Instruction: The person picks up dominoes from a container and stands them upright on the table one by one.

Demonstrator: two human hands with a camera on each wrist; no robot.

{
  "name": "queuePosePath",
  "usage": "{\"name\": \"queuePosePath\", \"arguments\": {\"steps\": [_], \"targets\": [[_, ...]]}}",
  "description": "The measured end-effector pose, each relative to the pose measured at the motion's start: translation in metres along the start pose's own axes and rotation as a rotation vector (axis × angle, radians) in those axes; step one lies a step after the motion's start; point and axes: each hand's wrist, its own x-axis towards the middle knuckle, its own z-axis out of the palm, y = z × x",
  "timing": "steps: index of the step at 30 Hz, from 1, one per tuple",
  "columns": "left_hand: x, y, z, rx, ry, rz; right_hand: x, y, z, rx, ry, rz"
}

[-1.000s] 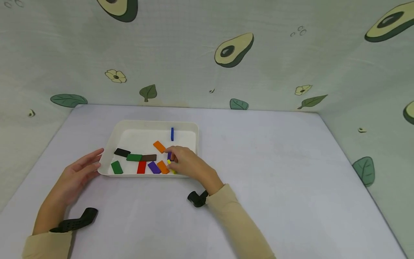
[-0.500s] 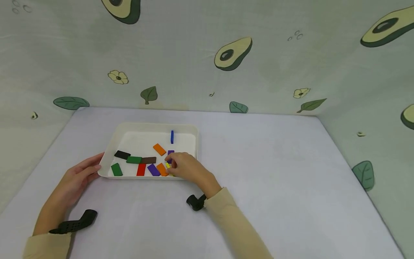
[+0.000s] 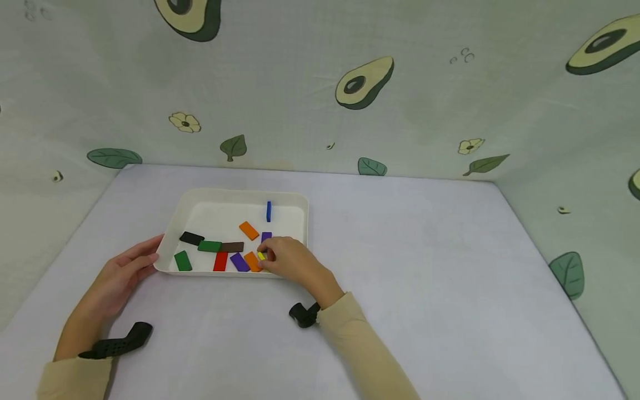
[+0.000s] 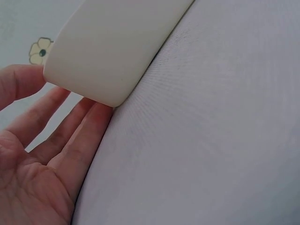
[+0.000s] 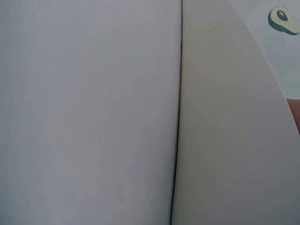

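Note:
A white tray (image 3: 230, 194) holds small coloured rectangular blocks like plain dominoes. At its front right, my right hand (image 3: 292, 259) pinches the yellow domino (image 3: 261, 256) between thumb and index finger; its lower part is hidden by the hand. A purple domino (image 3: 266, 236) lies just beyond the fingers, partly covered. Beside the thumb is an orange domino (image 3: 253, 261). My left hand (image 3: 122, 276) rests its fairly straight fingers on the tray's left end. The left wrist view shows the thumb at the rim and fingertips against the tray wall (image 4: 108, 51). No fingers show clearly in the right wrist view.
Inside the tray lie another orange domino (image 3: 249, 230), a second purple (image 3: 239, 262), a red (image 3: 220, 261), a brown (image 3: 232, 247), two greens (image 3: 183, 261) and a black one (image 3: 191, 238). A blue domino (image 3: 269, 211) stands on edge. The white table (image 3: 425, 278) meets a patterned cloth (image 3: 285, 111).
My right index finger has come down towards the thumb, away from the purple domino and onto the yellow one. The left hand keeps its place at the tray. The head view has shifted slightly.

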Motion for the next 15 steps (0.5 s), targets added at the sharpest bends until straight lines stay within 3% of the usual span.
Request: {"name": "queuePosePath", "arguments": {"steps": [15], "targets": [[0.0006,0.0000,-0.0001,-0.006,0.017,-0.028,0.0004,0.0017,0.0015,-0.008,0.022,-0.005]]}}
